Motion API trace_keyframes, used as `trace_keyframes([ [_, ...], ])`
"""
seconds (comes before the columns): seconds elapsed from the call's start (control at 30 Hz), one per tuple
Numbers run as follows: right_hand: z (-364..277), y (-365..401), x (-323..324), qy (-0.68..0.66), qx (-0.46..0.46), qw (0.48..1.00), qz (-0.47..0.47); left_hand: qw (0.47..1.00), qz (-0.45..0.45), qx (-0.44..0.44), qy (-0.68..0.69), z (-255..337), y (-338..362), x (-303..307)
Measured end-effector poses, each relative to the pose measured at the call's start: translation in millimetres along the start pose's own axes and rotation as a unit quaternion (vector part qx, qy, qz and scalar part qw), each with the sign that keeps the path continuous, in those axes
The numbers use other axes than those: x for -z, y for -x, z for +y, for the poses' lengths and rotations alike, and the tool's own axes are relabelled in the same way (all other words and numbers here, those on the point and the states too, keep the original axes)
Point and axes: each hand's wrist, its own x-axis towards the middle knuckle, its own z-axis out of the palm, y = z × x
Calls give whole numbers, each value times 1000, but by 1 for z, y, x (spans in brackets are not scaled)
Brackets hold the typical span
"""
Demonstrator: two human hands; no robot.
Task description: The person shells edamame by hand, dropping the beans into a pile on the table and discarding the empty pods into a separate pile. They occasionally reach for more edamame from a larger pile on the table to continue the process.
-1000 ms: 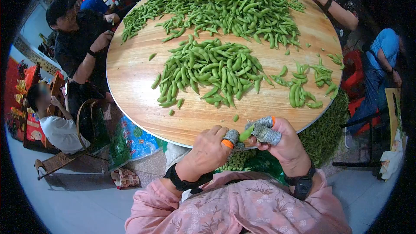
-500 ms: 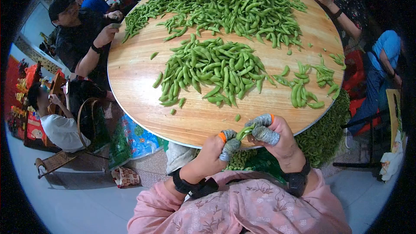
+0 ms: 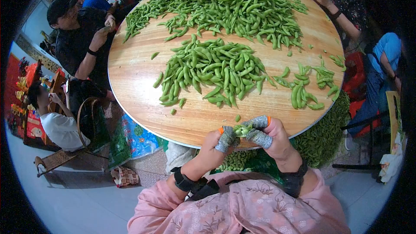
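An edamame pod (image 3: 242, 129), split with pale green showing, is pinched between my two hands over the table's near edge. My left hand (image 3: 213, 144) holds its left end, with grey knitted covers and an orange band on the fingers. On the other end, my right hand (image 3: 274, 138) has its similarly covered thumb and finger closed. Just above my hands lies a small green piece (image 3: 238, 118). A smaller heap of pods (image 3: 212, 69) sits beyond them on the round wooden table (image 3: 134, 82). Shelled beans (image 3: 234, 162) show below the edge, partly hidden by my hands.
A large pile of pods (image 3: 225, 4) covers the table's far side. Loose pods and husks (image 3: 303, 91) lie at right. Husks (image 3: 323, 143) are heaped below the right edge. People sit around, one in black (image 3: 69, 34) at left. A wooden chair (image 3: 65, 160) stands at lower left.
The pod between my hands has turned from a long green shape to an opened, paler one, and my hands are slightly closer together. The person in black has drawn their hands together.
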Motion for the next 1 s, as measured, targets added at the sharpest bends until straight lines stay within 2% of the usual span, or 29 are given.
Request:
trace_keyframes([
  [0.03, 2, -1, 0, 17, 18, 1000, 2, 973, -3, 121, 194, -1, 1, 0],
  [0.07, 2, -1, 0, 35, 37, 999, 4, 895, -7, 235, 378, -1, 2, 0],
  [0.1, 1, -2, 0, 34, 36, 999, 4, 895, -6, 236, 378, 1, 1, 0],
  [0.17, -5, -2, -1, 104, 22, 994, 20, 964, 1, 175, 199, 7, -2, 1],
  [0.2, -7, -2, -1, 104, 22, 994, 20, 964, 1, 175, 199, 10, -4, 0],
  [0.27, -10, -2, 0, 128, 14, 991, 22, 991, 14, 52, 122, 14, -8, -3],
  [0.4, -10, -2, 1, 108, 19, 994, 1, 999, -42, 9, 16, 9, -11, 6],
  [0.47, -6, -3, 3, -8, 12, 999, -47, 964, -86, 137, 210, 14, -11, 9],
  [0.5, -4, -3, 4, -8, 12, 999, -47, 964, -86, 137, 210, 15, -10, 9],
  [0.57, -1, -3, 3, -181, -44, 979, -80, 893, -65, 245, 371, 17, -8, 8],
  [0.7, -6, -4, 0, -181, -64, 980, -59, 856, -57, 243, 453, 14, -6, 8],
  [0.73, -6, -4, 4, -161, -75, 983, -36, 932, -38, 169, 317, 14, -6, 8],
  [0.77, -6, -4, 7, -142, -87, 986, -13, 981, -17, 89, 173, 15, -6, 8],
  [0.8, -9, -3, 7, -142, -87, 986, -13, 981, -17, 89, 173, 17, -6, 9],
  [0.83, -12, -2, 7, -133, -81, 988, -10, 998, -26, 43, 24, 21, -5, 11],
  [0.87, -14, -1, 6, -124, -76, 989, -7, 992, -33, -4, -124, 24, -5, 12],
  [0.93, -13, 0, 0, -109, -80, 991, -11, 989, -45, 0, -138, 20, -4, 12],
  [1.0, -13, 0, -4, -94, -82, 992, -15, 981, -43, -46, -183, 18, -5, 9],
])
